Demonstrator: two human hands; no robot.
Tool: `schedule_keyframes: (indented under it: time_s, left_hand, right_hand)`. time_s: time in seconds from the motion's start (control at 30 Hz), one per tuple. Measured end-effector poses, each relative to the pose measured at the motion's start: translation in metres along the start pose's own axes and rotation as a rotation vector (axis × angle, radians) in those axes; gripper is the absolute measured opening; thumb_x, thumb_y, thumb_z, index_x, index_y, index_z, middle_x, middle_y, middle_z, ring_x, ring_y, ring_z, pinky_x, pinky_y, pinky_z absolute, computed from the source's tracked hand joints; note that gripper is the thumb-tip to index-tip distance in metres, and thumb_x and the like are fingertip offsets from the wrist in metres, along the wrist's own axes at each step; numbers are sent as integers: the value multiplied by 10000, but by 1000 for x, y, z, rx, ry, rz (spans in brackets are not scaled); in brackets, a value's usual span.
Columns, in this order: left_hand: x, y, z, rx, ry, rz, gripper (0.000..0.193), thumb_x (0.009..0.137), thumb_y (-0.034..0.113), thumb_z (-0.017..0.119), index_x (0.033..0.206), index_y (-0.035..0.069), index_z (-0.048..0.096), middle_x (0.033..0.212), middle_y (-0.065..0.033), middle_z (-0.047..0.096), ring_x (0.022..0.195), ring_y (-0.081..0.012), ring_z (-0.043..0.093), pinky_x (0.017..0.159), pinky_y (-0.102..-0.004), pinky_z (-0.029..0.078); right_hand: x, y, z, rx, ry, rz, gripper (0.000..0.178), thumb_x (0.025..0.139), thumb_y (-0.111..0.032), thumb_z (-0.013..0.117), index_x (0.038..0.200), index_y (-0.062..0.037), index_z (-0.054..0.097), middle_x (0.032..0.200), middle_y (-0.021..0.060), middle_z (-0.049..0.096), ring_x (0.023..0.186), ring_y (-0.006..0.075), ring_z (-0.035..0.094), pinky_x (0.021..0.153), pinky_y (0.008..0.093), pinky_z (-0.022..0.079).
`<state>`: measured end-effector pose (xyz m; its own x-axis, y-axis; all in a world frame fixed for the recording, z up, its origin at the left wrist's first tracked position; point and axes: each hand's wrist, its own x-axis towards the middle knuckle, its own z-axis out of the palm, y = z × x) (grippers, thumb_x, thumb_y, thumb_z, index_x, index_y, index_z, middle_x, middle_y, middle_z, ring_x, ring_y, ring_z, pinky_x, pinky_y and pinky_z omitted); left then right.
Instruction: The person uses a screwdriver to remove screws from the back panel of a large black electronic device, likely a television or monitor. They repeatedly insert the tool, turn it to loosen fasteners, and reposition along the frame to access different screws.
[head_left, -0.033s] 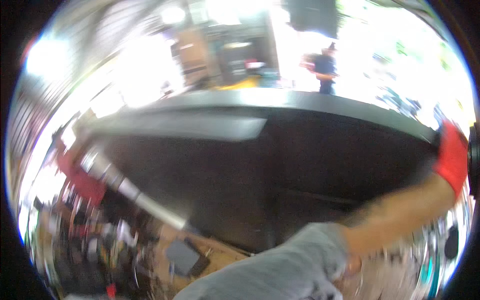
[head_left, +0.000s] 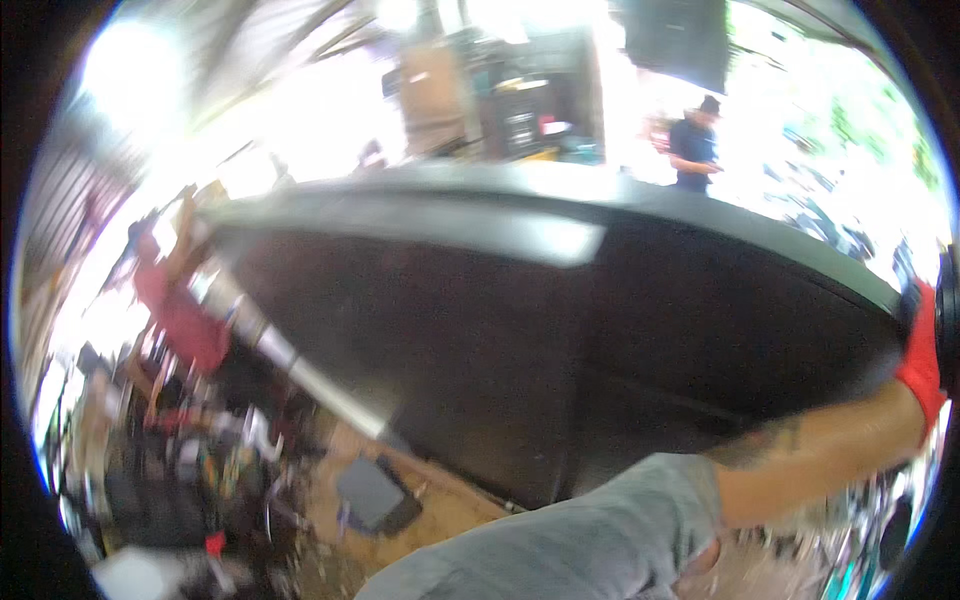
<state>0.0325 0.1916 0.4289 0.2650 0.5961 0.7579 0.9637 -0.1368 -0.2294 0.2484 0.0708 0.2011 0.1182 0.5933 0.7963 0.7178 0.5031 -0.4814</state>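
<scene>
Right hand [head_left: 922, 362]: in red glove, at right end of large dark panel [head_left: 520, 340]; grip cannot be told.
Left hand: not visible.
Panel: tilted, fills middle.
Far: person in red [head_left: 185, 320] left, standing person [head_left: 697, 140] beyond.

Workshop or fabrication yard, half open to daylight. A large dark panel [head_left: 560, 340] with a grey metal edge fills the middle of the view, held up at working height. Bare dusty floor [head_left: 450, 510] below, littered with scraps and a dark flat offcut [head_left: 372, 493]. Cluttered tools and small parts at lower left [head_left: 190, 470], blurred. Stacked boxes and dark shelving [head_left: 500, 100] at the back. A person in red [head_left: 185, 320] at far left, another in dark clothes [head_left: 697, 145] standing near bright greenery outside.
</scene>
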Motion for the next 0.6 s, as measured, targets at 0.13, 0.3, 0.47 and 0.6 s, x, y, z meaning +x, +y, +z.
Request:
schedule_keyframes:
  time_s: [0.13, 0.3, 0.47, 0.6]
  left_hand:
    - [-10, 11, 1, 7, 77, 5, 242, 891, 264, 558, 890, 117, 749, 901, -76, 723, 896, -240, 690, 736, -439, 512]
    - [-7, 33, 6, 56, 90, 33, 247, 882, 267, 554, 868, 121, 753, 887, -82, 727, 871, -252, 692, 707, -443, 504]
    - [-6, 44, 5, 82, 91, 28, 253, 873, 271, 551, 845, 126, 757, 874, -89, 731, 846, -265, 695, 678, -447, 496]
    - [-2, 55, 2, 101, 79, 33, 259, 866, 273, 549, 827, 129, 760, 863, -95, 734, 825, -275, 696, 655, -450, 490]
  right_hand:
    - [6, -12, 17, 66, -82, -86, 318, 830, -10, 642, 1141, -50, 591, 1130, 139, 615, 1054, 296, 594, 939, 388, 466]
    - [7, -5, 11, 140, -112, -127, 285, 845, -36, 635, 1128, -42, 599, 1125, 150, 623, 1043, 310, 604, 924, 399, 478]
    - [12, 6, -8, 163, -118, -165, 257, 860, -62, 629, 1115, -34, 608, 1119, 161, 631, 1033, 324, 615, 909, 410, 491]
    - [16, 20, -30, 175, -111, -188, 239, 873, -83, 624, 1105, -28, 615, 1115, 169, 638, 1025, 336, 623, 896, 419, 501]
